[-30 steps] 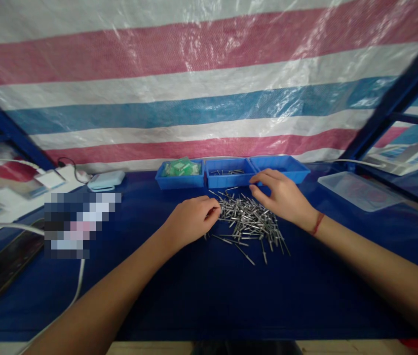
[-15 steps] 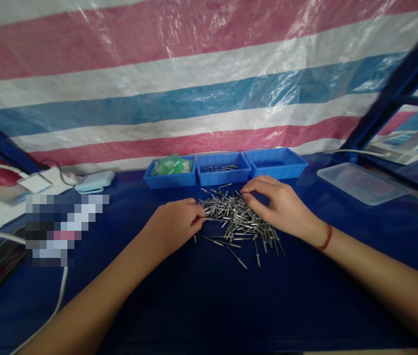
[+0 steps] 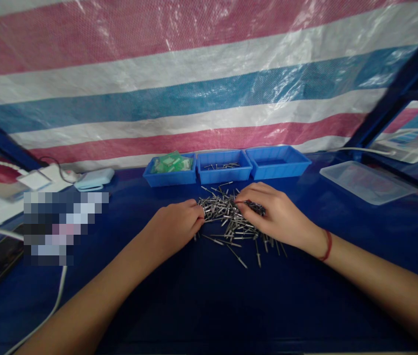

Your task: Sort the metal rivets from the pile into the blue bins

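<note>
Rivets (image 3: 227,214) lie heaped mid-way across the worktop (image 3: 209,301), the right hand (image 3: 277,212), fingers bent, now reaching farther over them than before, the left hand (image 3: 177,224), fingers curled closed, beside them (neither's grip can be told).

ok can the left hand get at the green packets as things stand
Probably yes: the green packets lie heaped in the uncovered left blue bin, beyond the left hand, and only bare tabletop shows between. The pile of blind rivets at its fingertips lies right of that way.
</note>
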`<state>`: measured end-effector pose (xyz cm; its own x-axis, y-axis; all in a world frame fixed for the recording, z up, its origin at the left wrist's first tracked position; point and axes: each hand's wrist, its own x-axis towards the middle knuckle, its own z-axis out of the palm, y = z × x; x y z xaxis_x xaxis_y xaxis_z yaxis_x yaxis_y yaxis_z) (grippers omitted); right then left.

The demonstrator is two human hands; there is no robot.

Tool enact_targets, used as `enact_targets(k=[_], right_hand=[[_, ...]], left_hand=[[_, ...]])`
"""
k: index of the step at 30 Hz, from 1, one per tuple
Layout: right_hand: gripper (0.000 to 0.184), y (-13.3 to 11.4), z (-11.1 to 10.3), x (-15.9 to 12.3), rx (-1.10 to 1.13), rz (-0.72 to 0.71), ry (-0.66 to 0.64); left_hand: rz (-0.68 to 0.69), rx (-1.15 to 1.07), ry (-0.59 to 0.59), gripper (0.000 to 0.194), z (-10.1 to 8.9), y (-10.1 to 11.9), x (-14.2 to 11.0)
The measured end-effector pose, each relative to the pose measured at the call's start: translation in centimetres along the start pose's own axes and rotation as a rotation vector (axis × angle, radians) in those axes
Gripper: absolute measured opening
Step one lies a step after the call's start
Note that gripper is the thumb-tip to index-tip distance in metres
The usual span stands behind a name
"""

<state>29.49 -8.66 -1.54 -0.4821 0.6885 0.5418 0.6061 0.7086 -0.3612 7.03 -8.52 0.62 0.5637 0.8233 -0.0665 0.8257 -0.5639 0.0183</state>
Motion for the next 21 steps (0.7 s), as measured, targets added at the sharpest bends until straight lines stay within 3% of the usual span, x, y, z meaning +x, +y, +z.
enact_targets(k=[10, 17, 21], right_hand=[[0.013, -0.21, 0.24, -0.12, 0.019, -0.01, -0.024], [0.012, -0.36, 0.25, -0.08, 0.023, -0.005, -0.025], [0.012, -0.66, 0.29, -0.08, 0.02, -0.029, -0.035]], left_hand=[[0.002, 0.031, -0.031, 0.022, 0.04, 0.21, -0.07], [-0.037, 0.1, 0.04, 0.024, -0.11, 0.38, -0.31], [-0.008, -0.086, 0.136, 0.018, -0.5, 0.26, -0.01]])
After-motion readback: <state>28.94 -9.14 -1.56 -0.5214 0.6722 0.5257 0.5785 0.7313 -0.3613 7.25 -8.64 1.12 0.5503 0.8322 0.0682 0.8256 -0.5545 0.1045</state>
